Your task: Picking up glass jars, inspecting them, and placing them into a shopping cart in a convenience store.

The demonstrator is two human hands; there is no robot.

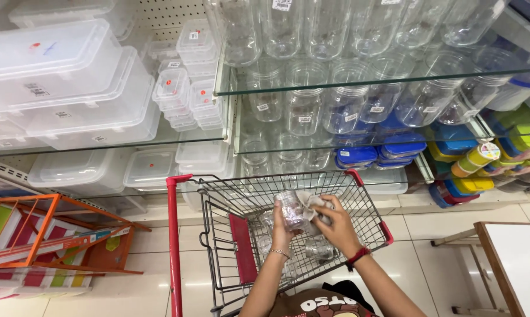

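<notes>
My left hand [281, 226] grips a small clear glass jar [292, 210] above a red-framed wire shopping cart [218, 235]. My right hand [334, 226] presses a pale cloth [309, 202] against the jar's side. A red band sits on my right wrist, a thin bracelet on my left. More clear jars [318, 249] lie in the cart's basket beneath my hands.
Glass shelves [359, 88] ahead carry many clear jars and blue-lidded containers [359, 155]. Clear plastic storage boxes [65, 82] fill the left shelves. An orange folding rack [59, 240] stands on the tiled floor at left. A wooden-edged white table [514, 264] is at right.
</notes>
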